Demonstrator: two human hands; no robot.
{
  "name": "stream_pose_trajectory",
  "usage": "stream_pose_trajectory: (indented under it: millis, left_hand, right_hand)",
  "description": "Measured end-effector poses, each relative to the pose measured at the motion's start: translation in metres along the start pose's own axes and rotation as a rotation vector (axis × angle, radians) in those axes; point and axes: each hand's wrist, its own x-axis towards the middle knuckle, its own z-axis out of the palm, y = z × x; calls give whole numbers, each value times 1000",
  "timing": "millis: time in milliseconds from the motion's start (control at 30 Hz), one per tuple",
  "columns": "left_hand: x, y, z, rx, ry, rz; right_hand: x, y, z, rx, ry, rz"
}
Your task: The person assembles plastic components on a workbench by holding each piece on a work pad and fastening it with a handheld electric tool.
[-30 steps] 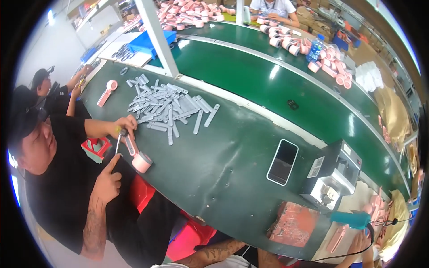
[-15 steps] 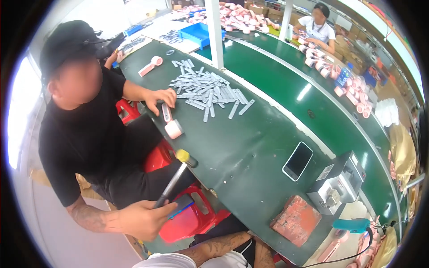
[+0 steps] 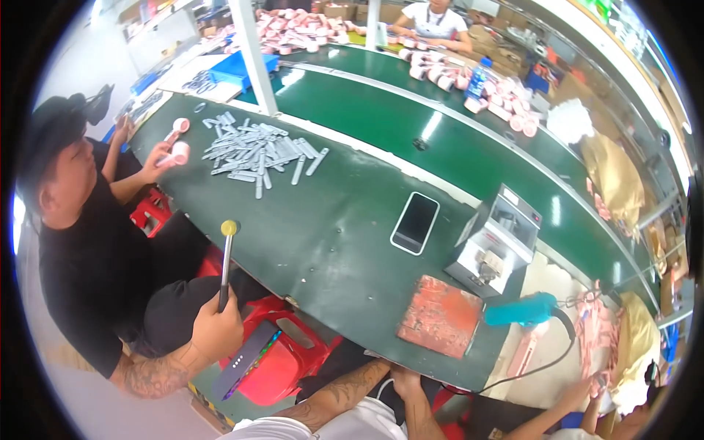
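Note:
My two forearms come in from the lower edge in white sleeves. They meet at the near edge of the green table (image 3: pixel 352 242). My left hand (image 3: pixel 380 367) lies low at that edge beside my right hand (image 3: pixel 403 377). The fingers of both are mostly hidden, and no held object shows. Closest on the tabletop is a worn reddish block (image 3: pixel 440 315). Beyond it stand a grey metal bench device (image 3: pixel 495 246) and a white-framed phone (image 3: pixel 415 224). To its right is a teal corded tool (image 3: pixel 521 311).
At left, a co-worker holds a yellow-headed hammer (image 3: pixel 226 257) and a pink handheld fan (image 3: pixel 176 155). Grey strips (image 3: pixel 257 150) are heaped by them. A red stool (image 3: pixel 275 374) stands below the table. Another person's hands (image 3: pixel 587 392) are at lower right. Pink fans line the far bench.
My view has turned rightward, bringing another person into the lower right. The co-worker has lifted the pink fan, and the hammer now points more upright. My hands stay together at the edge.

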Motion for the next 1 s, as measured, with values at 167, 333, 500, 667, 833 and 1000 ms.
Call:
stream_pose_trajectory:
  millis: [167, 333, 500, 667, 833, 1000]
  left_hand:
    - [-2, -23, 62, -110, -190, -86]
    - [-9, -47, 107, -188, -379, -163]
    - [-5, 22, 152, -244, -499, -212]
    - [-19, 53, 163, 669, -589, 232]
    - [-64, 178, 93, 1171, -804, 192]
    - [-52, 313, 117, 707, -767, 49]
  right_hand:
    - [-68, -178, 21, 291, -144, 361]
    - [-115, -312, 34, -236, -263, -426]
    - [-31, -333, -5, -205, 559, -820]
    - [56, -369, -41, -43, 592, -553]
    - [66, -364, -68, 38, 446, -493]
    - [11, -360, -67, 211, 442, -519]
